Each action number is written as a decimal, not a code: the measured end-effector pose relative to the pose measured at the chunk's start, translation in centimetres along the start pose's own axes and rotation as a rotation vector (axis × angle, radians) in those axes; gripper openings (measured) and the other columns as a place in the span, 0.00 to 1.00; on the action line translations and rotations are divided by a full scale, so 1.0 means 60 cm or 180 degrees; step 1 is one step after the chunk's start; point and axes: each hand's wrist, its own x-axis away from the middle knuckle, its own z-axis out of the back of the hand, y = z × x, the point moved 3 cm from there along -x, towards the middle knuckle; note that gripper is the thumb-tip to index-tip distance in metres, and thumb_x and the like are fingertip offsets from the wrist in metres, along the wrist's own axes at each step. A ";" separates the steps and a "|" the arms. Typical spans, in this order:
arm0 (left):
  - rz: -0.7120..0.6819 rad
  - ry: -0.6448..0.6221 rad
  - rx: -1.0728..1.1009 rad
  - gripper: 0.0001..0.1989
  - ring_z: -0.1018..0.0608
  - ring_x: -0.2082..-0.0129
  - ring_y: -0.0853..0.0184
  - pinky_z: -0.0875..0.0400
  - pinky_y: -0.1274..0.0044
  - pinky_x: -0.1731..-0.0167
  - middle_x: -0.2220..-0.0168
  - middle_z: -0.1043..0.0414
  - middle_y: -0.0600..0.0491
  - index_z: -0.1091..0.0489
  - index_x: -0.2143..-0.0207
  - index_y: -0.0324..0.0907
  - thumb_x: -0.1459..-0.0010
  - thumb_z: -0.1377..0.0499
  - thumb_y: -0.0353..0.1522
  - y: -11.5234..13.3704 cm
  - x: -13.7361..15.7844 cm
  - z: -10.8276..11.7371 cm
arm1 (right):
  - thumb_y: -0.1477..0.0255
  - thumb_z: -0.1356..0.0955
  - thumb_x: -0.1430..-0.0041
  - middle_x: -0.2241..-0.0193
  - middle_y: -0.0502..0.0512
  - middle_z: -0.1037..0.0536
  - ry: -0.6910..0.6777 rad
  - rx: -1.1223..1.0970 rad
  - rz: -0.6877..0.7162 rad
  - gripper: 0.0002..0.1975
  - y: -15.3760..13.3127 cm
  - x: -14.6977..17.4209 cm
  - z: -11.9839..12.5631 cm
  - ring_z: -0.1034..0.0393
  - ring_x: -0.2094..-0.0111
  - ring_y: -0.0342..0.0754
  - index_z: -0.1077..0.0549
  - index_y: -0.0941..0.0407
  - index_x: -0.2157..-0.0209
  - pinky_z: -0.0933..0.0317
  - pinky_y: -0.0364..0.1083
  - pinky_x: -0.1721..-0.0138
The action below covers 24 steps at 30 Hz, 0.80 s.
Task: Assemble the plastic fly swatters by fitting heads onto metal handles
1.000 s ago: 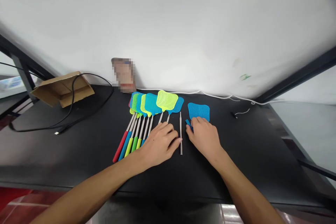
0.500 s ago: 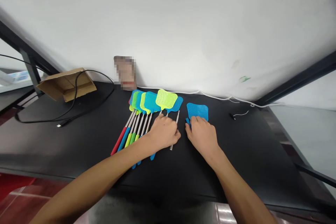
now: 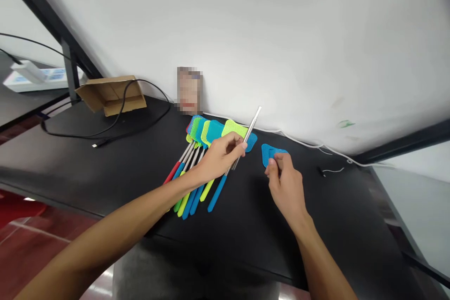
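Metal rod [image 3: 251, 128] lifted, jutting above left fingers [image 3: 236, 152] pinching it; right fingers [image 3: 273, 171] pinch blue swatter head [image 3: 266, 153].

Nine handled swatters [image 3: 215, 132], one loose rod [image 3: 252, 124], one separate blue head [image 3: 267, 156].
Among the nine, by handle: four blue handles [image 3: 217, 193], three yellow-green handles [image 3: 207, 191], one red handle [image 3: 173, 173], one green handle [image 3: 177, 206]; their heads overlap too closely for a sure tally. Two hands, the left hand [image 3: 225, 152] and the right hand [image 3: 286, 180]. On the same table [image 3: 337, 239], one cardboard box [image 3: 116, 86], one long black cable [image 3: 124, 98], one blurred upright item [image 3: 190, 91] and one small black connector [image 3: 321, 172]. Farther left, one power strip [image 3: 58, 77].
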 end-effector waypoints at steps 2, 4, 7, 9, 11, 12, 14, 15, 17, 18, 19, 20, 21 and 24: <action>0.0010 0.0215 0.0618 0.12 0.28 0.75 0.72 0.31 0.78 0.73 0.70 0.30 0.55 0.34 0.63 0.41 0.32 0.44 0.41 -0.010 -0.002 0.001 | 0.61 0.42 0.27 0.63 0.56 0.20 0.0101 -0.0219 0.0125 0.12 -0.008 0.006 -0.003 0.23 0.65 0.53 0.35 0.53 0.53 0.37 0.48 0.64; 0.0009 0.0368 0.1054 0.12 0.25 0.74 0.71 0.27 0.76 0.71 0.69 0.29 0.54 0.34 0.61 0.40 0.33 0.43 0.41 -0.020 -0.003 -0.001 | 0.61 0.41 0.28 0.60 0.58 0.20 0.0142 -0.0245 0.0265 0.12 -0.016 0.011 -0.007 0.23 0.60 0.55 0.34 0.54 0.53 0.35 0.49 0.62; -0.0039 0.0578 0.1461 0.13 0.22 0.71 0.69 0.24 0.75 0.70 0.66 0.28 0.53 0.34 0.58 0.40 0.34 0.41 0.41 -0.027 -0.004 -0.001 | 0.62 0.39 0.29 0.60 0.57 0.20 0.0118 -0.0267 0.0402 0.11 -0.023 0.016 -0.011 0.22 0.61 0.53 0.32 0.54 0.55 0.34 0.47 0.64; -0.0073 0.0690 0.1643 0.13 0.22 0.70 0.69 0.23 0.75 0.71 0.64 0.29 0.52 0.34 0.57 0.40 0.35 0.39 0.41 -0.028 -0.005 0.002 | 0.62 0.38 0.29 0.62 0.56 0.20 0.0153 -0.0293 0.0435 0.10 -0.024 0.018 -0.011 0.22 0.64 0.51 0.32 0.54 0.55 0.34 0.45 0.67; -0.0080 0.0768 0.1734 0.13 0.22 0.70 0.69 0.22 0.74 0.70 0.64 0.30 0.53 0.34 0.58 0.40 0.36 0.38 0.40 -0.028 -0.005 0.003 | 0.62 0.37 0.30 0.64 0.55 0.20 0.0187 -0.0310 0.0456 0.10 -0.025 0.019 -0.009 0.23 0.67 0.50 0.31 0.54 0.56 0.34 0.44 0.68; -0.0079 0.0792 0.1761 0.13 0.22 0.69 0.69 0.21 0.74 0.70 0.64 0.30 0.53 0.34 0.58 0.40 0.36 0.38 0.40 -0.028 -0.005 0.004 | 0.62 0.36 0.31 0.65 0.54 0.21 0.0203 -0.0315 0.0466 0.10 -0.026 0.019 -0.009 0.24 0.68 0.49 0.31 0.54 0.56 0.34 0.44 0.69; -0.0070 0.0798 0.1811 0.13 0.22 0.69 0.68 0.21 0.74 0.70 0.63 0.30 0.53 0.34 0.58 0.40 0.37 0.37 0.40 -0.028 -0.004 0.003 | 0.62 0.36 0.31 0.67 0.53 0.21 0.0280 -0.0326 0.0517 0.10 -0.028 0.021 -0.007 0.25 0.71 0.48 0.30 0.54 0.57 0.34 0.44 0.71; -0.0062 0.0788 0.1844 0.13 0.22 0.68 0.68 0.20 0.74 0.70 0.63 0.31 0.53 0.34 0.59 0.40 0.37 0.37 0.40 -0.028 -0.004 0.002 | 0.63 0.36 0.31 0.67 0.52 0.21 0.0338 -0.0331 0.0556 0.09 -0.030 0.022 -0.006 0.25 0.71 0.48 0.30 0.54 0.57 0.34 0.43 0.71; -0.0042 0.0757 0.1917 0.14 0.21 0.68 0.68 0.20 0.74 0.71 0.64 0.31 0.53 0.35 0.59 0.40 0.38 0.36 0.39 -0.028 -0.004 0.000 | 0.63 0.35 0.31 0.66 0.53 0.21 0.0455 -0.0324 0.0616 0.09 -0.032 0.024 -0.004 0.24 0.69 0.48 0.30 0.53 0.57 0.34 0.43 0.71; -0.0032 0.0743 0.1953 0.14 0.21 0.68 0.68 0.20 0.74 0.70 0.65 0.31 0.54 0.35 0.59 0.41 0.38 0.36 0.39 -0.028 -0.004 -0.001 | 0.63 0.35 0.31 0.66 0.53 0.21 0.0498 -0.0318 0.0628 0.09 -0.033 0.024 -0.004 0.24 0.68 0.48 0.30 0.53 0.57 0.33 0.43 0.70; -0.0028 0.0736 0.1987 0.14 0.21 0.68 0.67 0.20 0.75 0.70 0.65 0.31 0.54 0.35 0.60 0.41 0.38 0.36 0.39 -0.028 -0.004 -0.002 | 0.63 0.35 0.31 0.65 0.53 0.21 0.0526 -0.0314 0.0626 0.08 -0.034 0.024 -0.003 0.24 0.67 0.48 0.29 0.53 0.57 0.33 0.43 0.70; -0.0027 0.0725 0.2012 0.14 0.21 0.67 0.67 0.20 0.74 0.70 0.65 0.31 0.54 0.35 0.60 0.41 0.38 0.36 0.39 -0.028 -0.003 -0.002 | 0.63 0.35 0.31 0.65 0.53 0.21 0.0548 -0.0316 0.0615 0.08 -0.034 0.024 -0.003 0.24 0.67 0.48 0.29 0.53 0.57 0.33 0.43 0.70; -0.0031 0.0714 0.2031 0.13 0.20 0.67 0.67 0.20 0.74 0.69 0.65 0.31 0.54 0.35 0.59 0.41 0.38 0.36 0.39 -0.028 -0.003 -0.003 | 0.64 0.35 0.31 0.65 0.53 0.21 0.0564 -0.0323 0.0607 0.08 -0.034 0.024 -0.002 0.24 0.67 0.48 0.29 0.53 0.57 0.33 0.43 0.70; -0.0039 0.0700 0.2028 0.13 0.20 0.66 0.66 0.20 0.74 0.69 0.63 0.31 0.54 0.35 0.58 0.42 0.37 0.37 0.39 -0.029 -0.002 -0.004 | 0.64 0.35 0.31 0.66 0.52 0.21 0.0611 -0.0326 0.0628 0.08 -0.033 0.023 -0.001 0.24 0.68 0.47 0.29 0.53 0.57 0.33 0.43 0.70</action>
